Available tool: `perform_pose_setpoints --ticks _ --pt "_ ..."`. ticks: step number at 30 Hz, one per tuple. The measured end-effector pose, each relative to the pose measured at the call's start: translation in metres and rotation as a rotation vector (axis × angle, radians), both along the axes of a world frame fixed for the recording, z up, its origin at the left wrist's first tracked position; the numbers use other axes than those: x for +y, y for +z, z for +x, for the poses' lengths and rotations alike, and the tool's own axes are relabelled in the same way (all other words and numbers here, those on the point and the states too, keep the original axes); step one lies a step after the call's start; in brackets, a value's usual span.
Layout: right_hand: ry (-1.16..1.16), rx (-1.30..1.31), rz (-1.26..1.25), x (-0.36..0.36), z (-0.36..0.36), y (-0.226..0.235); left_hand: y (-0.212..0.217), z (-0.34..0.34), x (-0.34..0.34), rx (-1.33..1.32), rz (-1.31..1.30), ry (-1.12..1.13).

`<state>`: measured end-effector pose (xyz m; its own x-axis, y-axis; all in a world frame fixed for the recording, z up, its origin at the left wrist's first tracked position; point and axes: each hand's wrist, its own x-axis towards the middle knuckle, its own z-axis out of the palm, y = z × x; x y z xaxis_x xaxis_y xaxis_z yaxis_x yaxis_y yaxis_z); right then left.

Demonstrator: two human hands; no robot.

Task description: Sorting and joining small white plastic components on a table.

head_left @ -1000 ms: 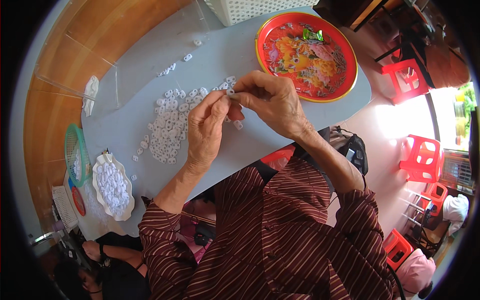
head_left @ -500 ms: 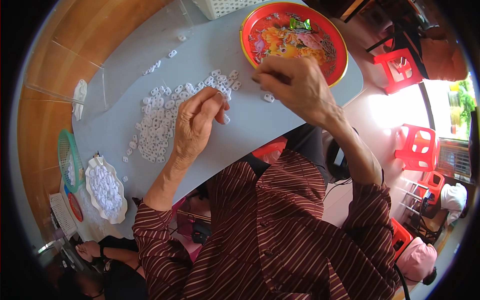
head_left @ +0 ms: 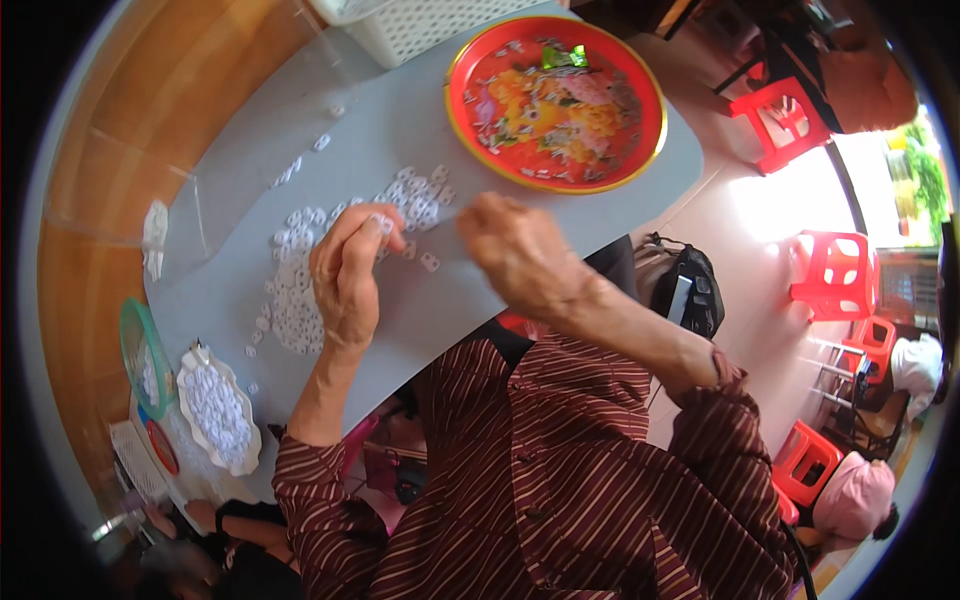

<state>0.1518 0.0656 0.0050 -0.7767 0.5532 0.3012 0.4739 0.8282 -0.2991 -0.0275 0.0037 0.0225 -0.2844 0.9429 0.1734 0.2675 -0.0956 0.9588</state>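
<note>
My left hand (head_left: pixel 347 275) is closed over the near side of a heap of small white plastic pieces (head_left: pixel 300 310), each with two holes. Between its thumb and fingertips sits one white plastic piece (head_left: pixel 383 222). Just to the right, apart from it, is my right hand (head_left: pixel 522 258), its fingers drawn together in a pinch and slightly blurred; what they hold, if anything, is hidden. Beyond it lies a round red tray (head_left: pixel 462 135) with a gold rim and flower print, scattered with small metallic bits and a green wrapper (head_left: pixel 565 57).
A white perforated basket (head_left: pixel 420 35) stands at the back. At left are a scalloped dish (head_left: pixel 250 455) full of white pieces and a green basket (head_left: pixel 128 350). Another person's arm (head_left: pixel 250 530) shows lower left. Red stools (head_left: pixel 832 275) stand on the floor at right.
My right hand has come from the red tray's near edge leftward and nearer to me, closer to my left hand. The view has shifted a little; my left hand still pinches a white piece.
</note>
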Motion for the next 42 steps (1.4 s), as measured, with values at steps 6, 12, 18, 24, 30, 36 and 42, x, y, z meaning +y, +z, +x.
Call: perform_pose_setpoints --ticks 6,12,18,24,30,36,42 --pt "0.079 0.194 -0.239 0.007 -0.026 -0.003 -0.005 0.005 -0.001 -0.002 0.045 -0.004" --pt "0.001 0.265 -0.041 0.068 0.021 0.012 -0.006 0.017 -0.003 -0.194 -0.043 -0.307" --pt "-0.140 0.216 -0.023 0.146 0.051 0.010 -0.007 0.029 0.018 -0.079 -0.139 -0.379" --pt "-0.080 0.009 -0.142 0.153 0.064 0.020 -0.022 0.006 0.016 -0.049 -0.125 -0.146" --pt "-0.104 0.003 -0.164 0.154 0.072 0.028 -0.011 0.006 0.014 -0.177 -0.140 -0.152" --pt "0.016 -0.175 -0.008 0.141 0.058 0.032 -0.016 0.018 0.020 -0.177 -0.125 -0.175" --pt "-0.035 -0.256 0.043 0.136 0.055 0.039 -0.006 0.026 0.019 -0.057 -0.209 -0.191"
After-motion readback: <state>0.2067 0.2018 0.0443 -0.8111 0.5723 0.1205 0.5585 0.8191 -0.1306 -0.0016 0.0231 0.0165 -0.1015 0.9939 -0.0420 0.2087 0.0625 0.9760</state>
